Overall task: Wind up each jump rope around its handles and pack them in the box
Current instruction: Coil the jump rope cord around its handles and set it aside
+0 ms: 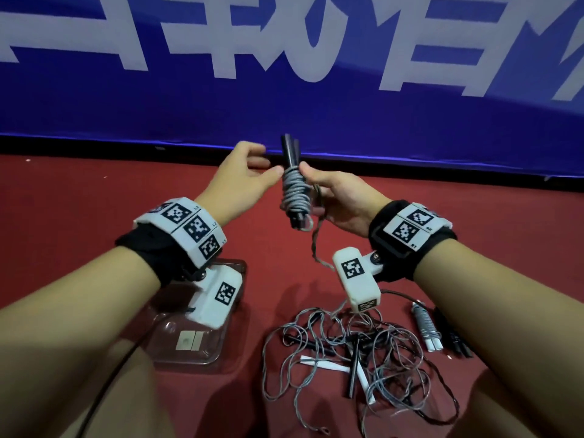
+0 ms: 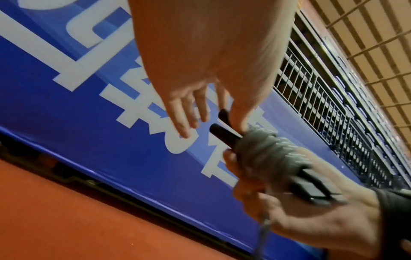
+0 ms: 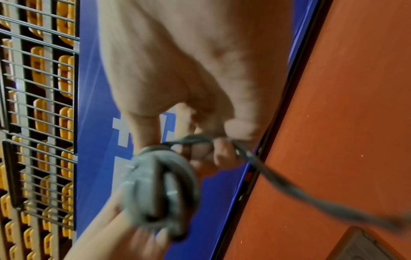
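Note:
A jump rope bundle, two black handles with grey rope coiled round them, is held upright in the air. My right hand grips its lower half, thumb on top of the coil, and also pinches the loose rope tail, which hangs down to the floor. The left hand touches the coil's top with its thumb. In the left wrist view its fingers are straight and clear of the handles. The right wrist view shows the bundle end-on and blurred. The clear plastic box lies on the floor under my left forearm.
A tangled pile of ropes with black and white handles lies on the red floor below my right wrist. One wound rope with white handles and a set of black handles lie to its right. A blue banner stands behind.

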